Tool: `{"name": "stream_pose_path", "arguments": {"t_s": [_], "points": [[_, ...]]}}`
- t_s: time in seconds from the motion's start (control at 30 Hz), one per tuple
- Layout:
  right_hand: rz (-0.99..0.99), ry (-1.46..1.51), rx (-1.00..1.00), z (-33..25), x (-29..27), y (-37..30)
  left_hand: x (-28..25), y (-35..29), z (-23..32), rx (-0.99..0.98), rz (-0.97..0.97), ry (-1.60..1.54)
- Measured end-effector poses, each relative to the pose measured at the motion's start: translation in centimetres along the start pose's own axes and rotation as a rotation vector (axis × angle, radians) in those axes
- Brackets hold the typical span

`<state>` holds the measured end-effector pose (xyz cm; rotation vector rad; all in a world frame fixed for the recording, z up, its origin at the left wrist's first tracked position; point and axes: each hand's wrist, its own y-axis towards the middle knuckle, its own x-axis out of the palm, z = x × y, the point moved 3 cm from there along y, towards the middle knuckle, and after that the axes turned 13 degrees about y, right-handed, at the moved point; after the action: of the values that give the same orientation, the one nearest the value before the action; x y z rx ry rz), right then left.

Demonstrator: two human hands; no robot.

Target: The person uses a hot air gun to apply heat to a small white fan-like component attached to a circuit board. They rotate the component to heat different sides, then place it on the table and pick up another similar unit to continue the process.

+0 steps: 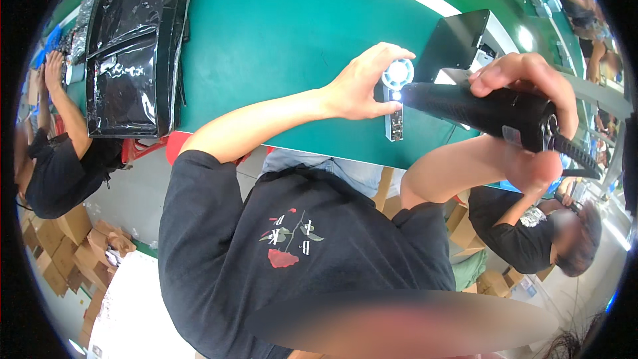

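My left hand point(362, 83) presses on a small hand-held fan point(396, 119) that lies on the green table point(279, 40). The fan has a round white head and a slim grey handle. My right hand point(525, 86) grips a black electric screwdriver point(465, 105) held level. Its tip points left at the fan just below the round head, where a small white light glows. The thumb and fingers of my left hand partly cover the fan's head.
A black box point(458, 36) stands just behind the fan. Black bags wrapped in clear plastic point(133, 46) lie at the table's left. One person in black point(53, 159) sits at the left, another point(531, 233) at the lower right. Cardboard boxes point(73, 246) crowd the floor.
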<state>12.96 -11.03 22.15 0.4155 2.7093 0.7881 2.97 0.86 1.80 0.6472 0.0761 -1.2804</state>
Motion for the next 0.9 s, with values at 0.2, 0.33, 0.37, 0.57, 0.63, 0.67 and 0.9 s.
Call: {"name": "stream_pose_path", "arguments": {"t_s": [0.2, 0.33, 0.37, 0.57, 0.63, 0.67, 0.9], "points": [[-0.258, 0.182, -0.215, 1.9, -0.7, 1.8, 0.2, 0.3, -0.2, 0.022, 0.022, -0.008], [-0.370, 0.328, -0.236, 2.8, -1.0, 2.7, 0.8, 0.0, -0.7, 0.009, 0.021, -0.064], [-0.318, 0.291, -0.188, 2.7, -0.8, 2.9, 1.0, -0.2, -1.0, -0.009, 0.012, -0.080], [-0.235, 0.272, -0.094, 2.8, -1.2, 1.8, 0.8, 0.2, -0.4, -0.002, 0.007, -0.054], [-0.310, 0.238, -0.053, 2.6, -1.2, 2.0, 0.8, 0.0, -0.4, -0.039, -0.024, -0.043], [-0.282, 0.215, -0.023, 2.1, -0.9, 1.8, 0.7, 0.0, -0.4, -0.032, -0.029, -0.026], [-0.441, 0.079, 0.034, 0.7, -1.3, 3.0, 0.5, 0.0, -0.4, 0.012, -0.016, -0.039]]}}
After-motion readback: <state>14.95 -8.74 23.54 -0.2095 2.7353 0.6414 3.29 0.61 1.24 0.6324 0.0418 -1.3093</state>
